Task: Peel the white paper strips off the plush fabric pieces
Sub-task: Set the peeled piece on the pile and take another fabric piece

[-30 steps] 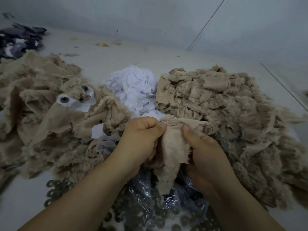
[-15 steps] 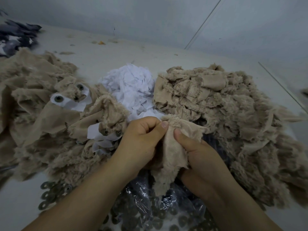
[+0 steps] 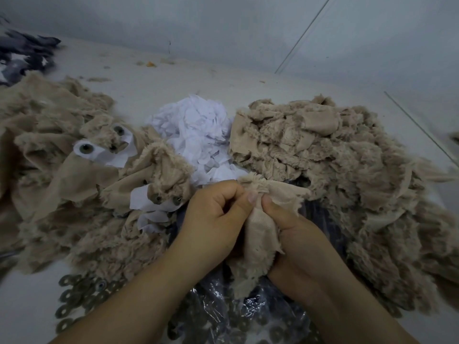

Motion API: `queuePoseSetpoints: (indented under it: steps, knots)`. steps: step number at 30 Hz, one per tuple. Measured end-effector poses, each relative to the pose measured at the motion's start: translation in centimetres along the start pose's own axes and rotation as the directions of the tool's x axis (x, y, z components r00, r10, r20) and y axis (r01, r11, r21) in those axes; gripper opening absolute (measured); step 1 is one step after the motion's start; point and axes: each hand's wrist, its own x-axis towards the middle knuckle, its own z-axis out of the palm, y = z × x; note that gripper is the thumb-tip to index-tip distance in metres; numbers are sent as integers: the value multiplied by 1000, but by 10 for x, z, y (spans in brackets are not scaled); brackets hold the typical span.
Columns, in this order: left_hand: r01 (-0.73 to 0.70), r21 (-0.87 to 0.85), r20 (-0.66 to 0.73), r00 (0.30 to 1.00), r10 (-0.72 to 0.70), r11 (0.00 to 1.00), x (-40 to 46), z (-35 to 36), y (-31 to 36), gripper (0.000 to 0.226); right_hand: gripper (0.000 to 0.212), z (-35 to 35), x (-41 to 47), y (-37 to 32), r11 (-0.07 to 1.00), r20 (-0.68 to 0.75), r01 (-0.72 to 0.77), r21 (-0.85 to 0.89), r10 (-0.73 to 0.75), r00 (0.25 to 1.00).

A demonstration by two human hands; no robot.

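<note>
Right now a beige plush fabric piece [image 3: 258, 234] is held up near the middle of the scene, its smooth backing facing the camera and its furry edge hanging down toward the near side. Both hands grip it at the top: the left hand [image 3: 213, 219] has its fingers curled into a fist with the thumb pressed against the cloth, and the right hand [image 3: 298, 242] pinches the same fold with its thumb, the other fingers wrapped behind the fabric. The two thumbs sit just beside each other. Whether a paper strip is between them cannot be told

Just beyond the hands lies a heap of white paper strips [image 3: 196, 135], loose and crumpled. Right of it spreads a large pile of beige plush pieces [image 3: 335, 155] with no paper showing. On the left is another plush pile [image 3: 54, 155]; several pieces there carry white paper [image 3: 146, 199] and round dark plastic eyes [image 3: 86, 148].

Under the hands, on the near side, sits a clear plastic bag [image 3: 223, 316] holding dark round washers, and more washers [image 3: 74, 296] lie loose on the pale table [image 3: 198, 78] at near left. At far left is a bundle of dark grey fabric [image 3: 22, 55], and a grey wall [image 3: 223, 26] rises behind the table
</note>
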Motion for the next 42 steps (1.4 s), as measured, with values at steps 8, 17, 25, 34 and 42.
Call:
queuePoseSetpoints:
  steps: [8,17,25,34,42]
  knots:
    - [83,-212,12,997,-82,974,2,-1,-1,42,39,0,1,2,1000,77,-8,8,7,997]
    - [67,-158,-14,997,-70,985,4,-2,-4,41,36,2,-1,-1,998,19,20,-59,-19,1000]
    - [128,-169,-40,990,-137,977,5,0,-10,45,38,-18,-4,-40,282,40,319,-905,-689,724]
    - [143,-150,-35,988,-150,978,5,1,-12,38,26,-45,28,-52,-503,-66,-241,-830,-340,938]
    - [143,-184,-25,988,-150,973,4,2,-9,36,16,-72,41,-37,-486,5,-236,-841,-445,896]
